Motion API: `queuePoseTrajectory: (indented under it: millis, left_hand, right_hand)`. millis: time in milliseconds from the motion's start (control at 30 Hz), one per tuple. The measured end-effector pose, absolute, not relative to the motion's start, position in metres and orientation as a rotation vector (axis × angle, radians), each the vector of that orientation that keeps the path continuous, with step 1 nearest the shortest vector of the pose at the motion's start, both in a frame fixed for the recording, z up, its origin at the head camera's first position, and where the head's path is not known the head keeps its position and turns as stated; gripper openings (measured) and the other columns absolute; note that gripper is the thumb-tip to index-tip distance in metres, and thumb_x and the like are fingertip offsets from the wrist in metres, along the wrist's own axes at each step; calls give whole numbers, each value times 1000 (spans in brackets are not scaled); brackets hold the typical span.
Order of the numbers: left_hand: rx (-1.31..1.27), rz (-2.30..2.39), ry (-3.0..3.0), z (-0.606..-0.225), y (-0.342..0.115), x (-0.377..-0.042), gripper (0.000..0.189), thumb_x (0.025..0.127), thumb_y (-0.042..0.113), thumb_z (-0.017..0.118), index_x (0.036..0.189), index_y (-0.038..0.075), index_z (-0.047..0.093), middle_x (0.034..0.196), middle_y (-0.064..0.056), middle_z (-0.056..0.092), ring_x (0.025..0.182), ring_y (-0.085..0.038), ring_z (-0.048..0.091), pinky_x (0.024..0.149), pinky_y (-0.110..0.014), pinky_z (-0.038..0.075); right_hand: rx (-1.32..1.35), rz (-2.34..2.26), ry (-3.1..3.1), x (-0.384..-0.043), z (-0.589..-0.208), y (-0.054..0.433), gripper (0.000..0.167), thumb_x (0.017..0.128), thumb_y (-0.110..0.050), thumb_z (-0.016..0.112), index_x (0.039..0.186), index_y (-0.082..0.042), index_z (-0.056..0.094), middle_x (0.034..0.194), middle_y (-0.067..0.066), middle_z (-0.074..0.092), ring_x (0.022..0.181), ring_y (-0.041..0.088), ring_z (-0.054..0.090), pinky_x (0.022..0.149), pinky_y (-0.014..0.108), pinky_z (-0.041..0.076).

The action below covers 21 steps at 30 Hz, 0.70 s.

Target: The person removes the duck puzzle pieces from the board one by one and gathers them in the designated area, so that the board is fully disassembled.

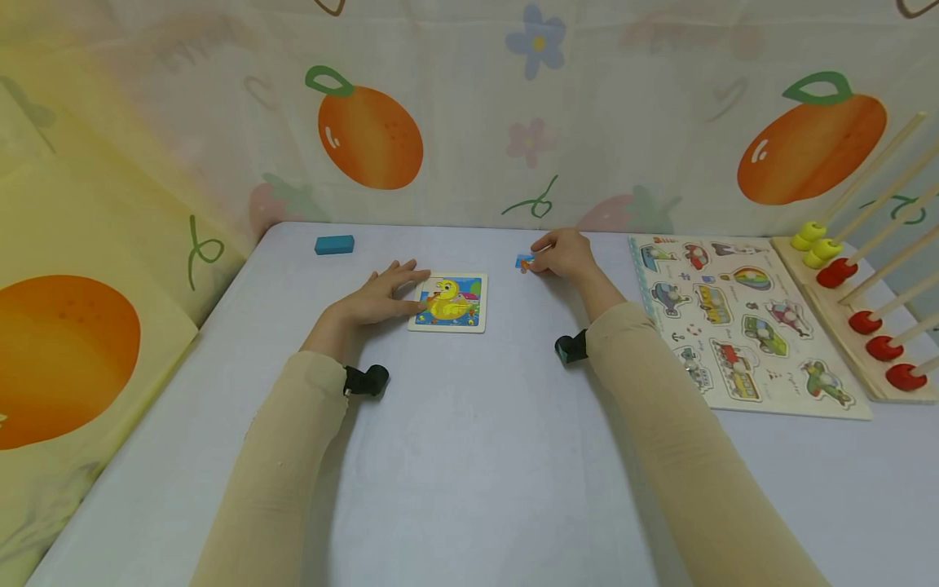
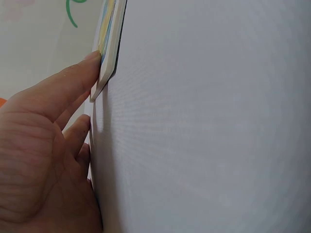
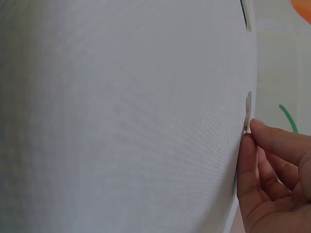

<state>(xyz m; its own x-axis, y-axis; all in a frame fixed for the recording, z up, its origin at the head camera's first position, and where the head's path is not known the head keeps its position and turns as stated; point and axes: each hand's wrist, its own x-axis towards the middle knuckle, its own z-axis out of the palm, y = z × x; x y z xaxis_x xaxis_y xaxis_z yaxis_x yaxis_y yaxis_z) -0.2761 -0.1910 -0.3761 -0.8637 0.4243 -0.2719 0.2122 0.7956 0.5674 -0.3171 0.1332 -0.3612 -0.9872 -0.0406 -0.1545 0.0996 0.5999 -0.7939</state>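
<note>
A square duck puzzle (image 1: 449, 303) with a pale frame lies flat on the white table. My left hand (image 1: 377, 297) rests at its left side, fingers spread and fairly straight; in the left wrist view the thumb of that hand (image 2: 46, 131) touches the puzzle's edge (image 2: 111, 53). To the right of the puzzle, my right hand (image 1: 565, 257) pinches a small blue and orange puzzle piece (image 1: 524, 262) by its right end, low at the table. The right wrist view shows this piece (image 3: 248, 111) edge-on at the tips of the thumb and forefinger.
A teal block (image 1: 334, 244) lies at the back left. On the right are a wooden vehicle picture board (image 1: 795, 387) and a bead rack (image 1: 829, 318) with upright rods and red and yellow beads. A fruit-print curtain (image 1: 469, 106) hangs behind the table.
</note>
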Motion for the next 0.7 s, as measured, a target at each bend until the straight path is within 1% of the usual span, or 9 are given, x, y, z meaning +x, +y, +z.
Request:
queuePoseTrajectory:
  millis: [100,233,333,400,533,700]
  left_hand:
    - [478,753,2596,-376,-191,-276,71,93,37,60,156,18,31,170,-8,6,157,-32,-11,124,-57,-15]
    - [473,747,2598,-376,-190,-276,72,93,38,60,156,18,31,170,-8,5,157,-32,-11,124,-58,-14]
    - [471,746,2599,-376,-190,-277,72,93,38,60,156,19,31,170,-8,5,157,-32,-11,124,-58,-14]
    - [471,745,2600,-376,-190,-276,72,93,38,60,156,19,31,170,-9,5,157,-32,-11,124,-58,-14]
    - [471,746,2601,-377,-191,-277,71,93,38,60,156,19,31,170,-9,5,157,-32,-11,124,-58,-14]
    - [467,740,2605,-378,-190,-278,72,93,38,61,156,20,31,170,-8,5,157,-31,-11,124,-58,-14]
  right_hand:
    - [47,-1336,2677,-319,-362,134,33,79,-6,72,112,-3,70,79,2,69,60,3,65,64,17,51]
    - [34,-1336,2694,-321,-364,136,33,78,-6,70,112,-3,71,78,2,69,61,6,63,62,19,50]
    - [26,-1327,2718,-320,-363,135,34,78,-5,69,112,-4,71,79,1,68,63,7,59,60,18,47]
    - [21,-1315,2737,-318,-361,133,33,80,-5,68,113,-3,71,80,1,67,65,7,57,61,16,46]
    - [-28,-1342,2735,-316,-358,129,29,84,-5,68,112,0,70,79,1,67,64,6,58,59,14,46]
    - [-116,-1388,2696,-314,-354,121,28,86,-6,67,112,2,68,78,4,70,62,7,62,60,14,50]
